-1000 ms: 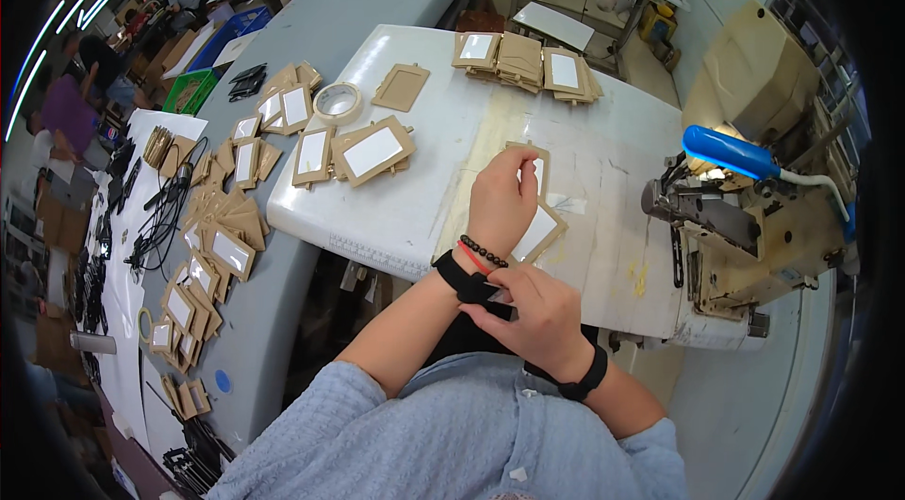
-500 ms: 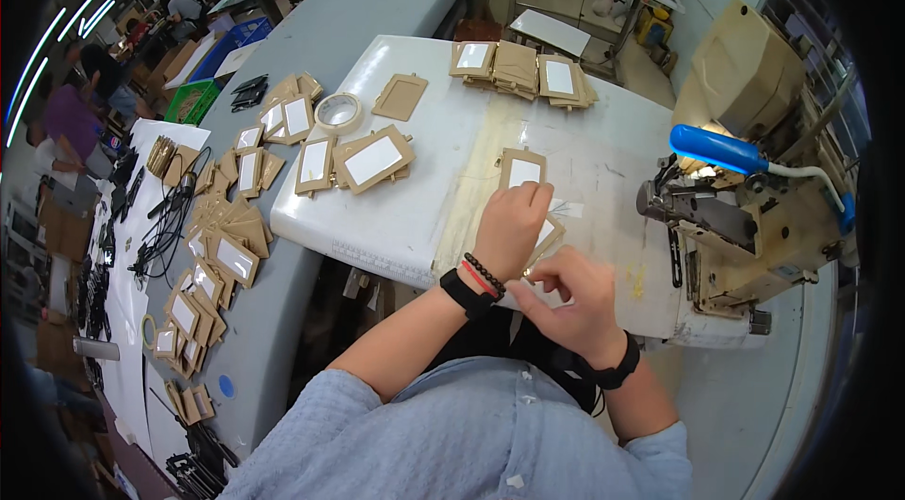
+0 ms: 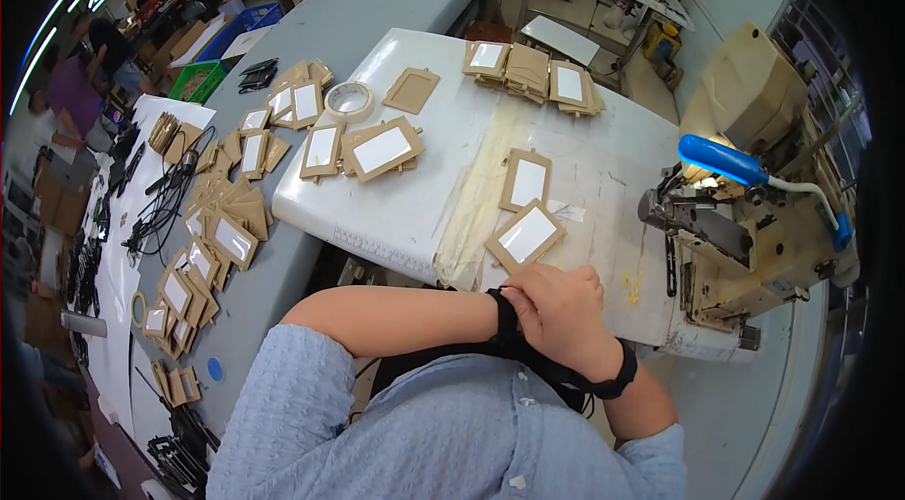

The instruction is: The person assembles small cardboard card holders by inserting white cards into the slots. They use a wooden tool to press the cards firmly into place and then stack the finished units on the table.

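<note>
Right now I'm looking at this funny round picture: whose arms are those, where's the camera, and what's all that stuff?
There's no robot here! A person in a light-blue, crinkly shirt wears a camera on their head, looking down. Its wide lens makes straight edges look bent.

Their bare right hand is at the black band around their left wrist. Fingers overlap there, so I can't tell whether anything else is held.

On the smooth white tabletop lie flat tan frames with white middles and a pale, ring-shaped tape roll. The big cream-coloured machine on the right looks like a sewing machine.
</note>
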Tool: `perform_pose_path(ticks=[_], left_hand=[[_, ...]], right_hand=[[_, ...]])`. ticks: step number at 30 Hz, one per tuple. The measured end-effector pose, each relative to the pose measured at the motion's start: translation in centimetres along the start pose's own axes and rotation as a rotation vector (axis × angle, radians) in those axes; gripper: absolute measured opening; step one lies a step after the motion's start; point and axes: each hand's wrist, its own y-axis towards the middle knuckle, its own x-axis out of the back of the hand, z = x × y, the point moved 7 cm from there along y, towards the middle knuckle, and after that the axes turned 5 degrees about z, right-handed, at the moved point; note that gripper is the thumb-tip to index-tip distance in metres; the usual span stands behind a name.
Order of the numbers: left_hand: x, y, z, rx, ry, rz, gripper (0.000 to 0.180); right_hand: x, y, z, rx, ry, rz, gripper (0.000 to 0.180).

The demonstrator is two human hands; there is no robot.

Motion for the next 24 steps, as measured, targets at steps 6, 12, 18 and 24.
perform_pose_path(ticks=[6, 12, 18, 24], left_hand=[[-1.6, -0.7, -0.6, 0.039, -0.362, 0.062, 0.026], [-3.0, -0.6, -0.8, 0.094, -0.702, 0.078, 0.029], [-4.2, -0.5, -1.9, 0.114, -0.931, 0.071, 0.032], [-5.4, -0.7, -4.1, 0.120, -1.062, 0.068, 0.036]], right_hand=[[-1.3, -1.3, -3.5, -0.371, 0.530, 0.210, 0.013], [-1.0, -0.8, -4.9, -0.431, 0.459, 0.212, 0.023], [-0.7, -1.0, -4.8, -0.363, 0.232, 0.107, 0.016], [-1.7, -1.6, -5.8, -0.411, 0.206, 0.196, 0.017]])
